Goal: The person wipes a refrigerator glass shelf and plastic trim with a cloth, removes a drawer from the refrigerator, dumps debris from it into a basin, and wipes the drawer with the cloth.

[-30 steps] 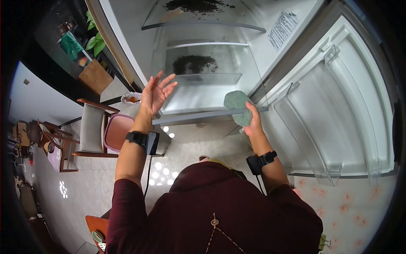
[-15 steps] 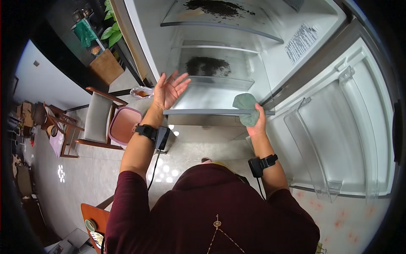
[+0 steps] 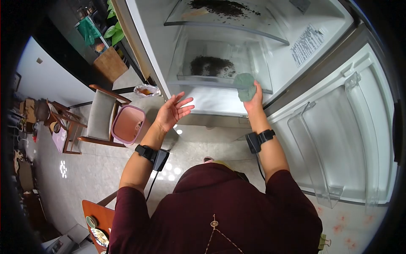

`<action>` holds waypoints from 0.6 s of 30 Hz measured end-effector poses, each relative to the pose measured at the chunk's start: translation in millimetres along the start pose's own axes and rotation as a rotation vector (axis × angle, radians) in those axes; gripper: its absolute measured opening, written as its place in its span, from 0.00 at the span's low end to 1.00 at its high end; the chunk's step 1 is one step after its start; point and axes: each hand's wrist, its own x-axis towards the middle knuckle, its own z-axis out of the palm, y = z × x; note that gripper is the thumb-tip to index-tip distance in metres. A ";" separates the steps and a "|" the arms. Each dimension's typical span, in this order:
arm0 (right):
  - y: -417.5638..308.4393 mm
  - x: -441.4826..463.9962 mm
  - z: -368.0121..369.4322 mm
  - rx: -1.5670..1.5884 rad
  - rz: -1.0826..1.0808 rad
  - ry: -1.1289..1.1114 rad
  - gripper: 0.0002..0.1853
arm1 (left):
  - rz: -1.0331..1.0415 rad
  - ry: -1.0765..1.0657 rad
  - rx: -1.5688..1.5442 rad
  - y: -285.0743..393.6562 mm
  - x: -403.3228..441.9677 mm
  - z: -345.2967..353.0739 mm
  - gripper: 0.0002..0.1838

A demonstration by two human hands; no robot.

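Observation:
My right hand grips a green cloth against the right part of the front edge of a glass refrigerator shelf. The fingers behind the cloth are partly hidden. My left hand holds nothing; its palm is turned up and its fingers are apart, just in front of the refrigerator's left side. On or seen through the glass lies a patch of dark crumbly matter. More dark crumbs are spread over the upper shelf.
The refrigerator door with clear door bins stands open to the right. At the left are a pink bin and a wooden chair. An orange-brown table with dishes is at lower left.
The glass shelf has slid back into the refrigerator, with my right hand and the cloth moving inward at its front edge. My left hand has come down and slightly toward me, away from the shelf.

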 end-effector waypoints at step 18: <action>24.9 44.9 35.0 -0.165 0.014 0.026 0.33 | -0.060 0.137 0.086 -11.2 -20.0 -22.1 0.26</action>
